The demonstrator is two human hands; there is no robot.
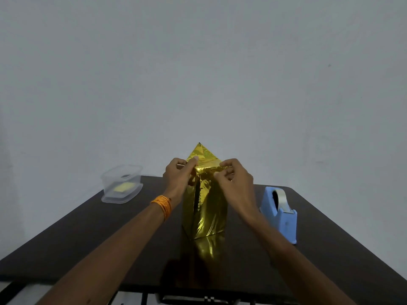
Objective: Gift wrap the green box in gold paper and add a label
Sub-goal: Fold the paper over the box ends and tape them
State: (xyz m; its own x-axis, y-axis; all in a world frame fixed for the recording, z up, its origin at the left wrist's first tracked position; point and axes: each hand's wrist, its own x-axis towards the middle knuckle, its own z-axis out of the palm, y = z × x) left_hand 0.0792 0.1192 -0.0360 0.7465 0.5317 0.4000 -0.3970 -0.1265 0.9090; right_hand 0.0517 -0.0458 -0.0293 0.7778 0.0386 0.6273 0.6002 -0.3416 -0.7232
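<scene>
The box [206, 208] stands upright in the middle of the dark table [88, 234], covered in shiny gold paper, so no green shows. At its top a triangular gold flap [201, 154] points upward. My left hand [179, 175] pinches the paper at the top left edge of the box. My right hand [234, 177] pinches the fold at the top right edge. An orange thread band sits on my left wrist.
A blue tape dispenser [279, 212] stands to the right of the box. A clear plastic container [121, 183] with a yellow pad inside sits at the far left of the table. A plain grey wall rises behind the table.
</scene>
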